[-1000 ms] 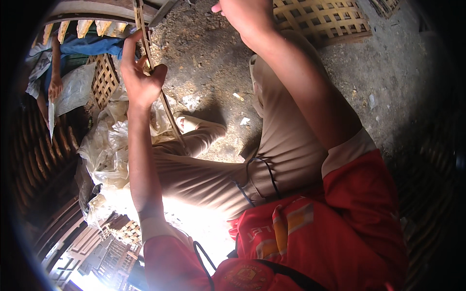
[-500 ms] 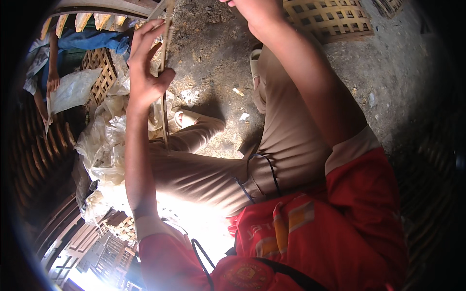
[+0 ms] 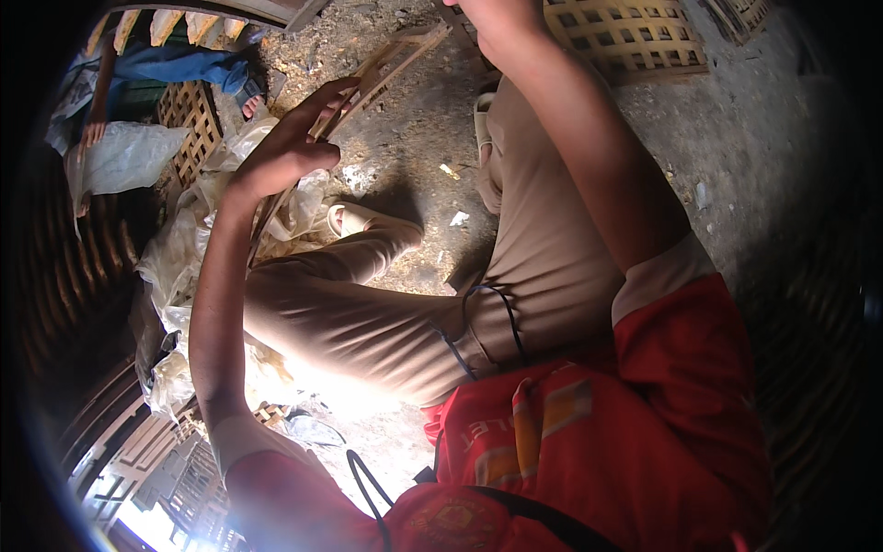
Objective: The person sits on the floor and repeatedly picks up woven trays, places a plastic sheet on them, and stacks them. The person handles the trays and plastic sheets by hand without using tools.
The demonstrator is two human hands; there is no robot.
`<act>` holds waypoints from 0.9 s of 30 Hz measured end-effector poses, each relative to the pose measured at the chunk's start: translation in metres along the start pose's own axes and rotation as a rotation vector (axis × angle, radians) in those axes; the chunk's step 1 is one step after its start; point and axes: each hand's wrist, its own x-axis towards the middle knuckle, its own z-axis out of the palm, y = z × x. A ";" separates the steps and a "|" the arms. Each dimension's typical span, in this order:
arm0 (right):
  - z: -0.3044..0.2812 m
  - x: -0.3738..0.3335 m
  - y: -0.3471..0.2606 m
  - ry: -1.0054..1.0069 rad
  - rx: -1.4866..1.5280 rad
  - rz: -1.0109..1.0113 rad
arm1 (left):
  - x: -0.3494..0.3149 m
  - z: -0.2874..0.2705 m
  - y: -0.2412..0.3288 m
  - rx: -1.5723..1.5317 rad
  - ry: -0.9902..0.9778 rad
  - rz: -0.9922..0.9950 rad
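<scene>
My left hand (image 3: 292,152) is closed on a long, thin wooden frame-like panel (image 3: 405,57), its fingers over the far side and the thumb near the edge. The panel slants from the upper middle down behind my left forearm, so its lower part is mostly hidden. At the top edge of the picture is my right hand (image 3: 501,20), its fingers mostly cut off; what it holds, if anything, does not show. A woven bamboo basket (image 3: 635,41) stands just right of it.
Crumpled clear plastic sheeting (image 3: 175,267) lies left of my legs. Beyond it a person in blue trousers (image 3: 175,63) holds a plastic sheet (image 3: 138,156) near another woven basket (image 3: 190,129). Debris is scattered over the rough floor (image 3: 395,138). A pale slatted edge (image 3: 198,28) hangs at the upper left.
The wooden panel has swung from nearly upright and edge-on to a slant, its top now farther right. My left hand and forearm have shifted left. My right hand has barely moved.
</scene>
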 end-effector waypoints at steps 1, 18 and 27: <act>0.000 0.000 0.001 0.008 -0.005 -0.003 | 0.000 -0.002 -0.002 -0.014 -0.011 0.016; -0.002 0.005 0.002 0.032 -0.028 0.025 | -0.004 -0.027 -0.014 0.085 -0.027 -0.026; -0.003 -0.001 -0.007 0.009 -0.099 0.084 | 0.035 0.045 -0.076 0.577 -0.020 -0.015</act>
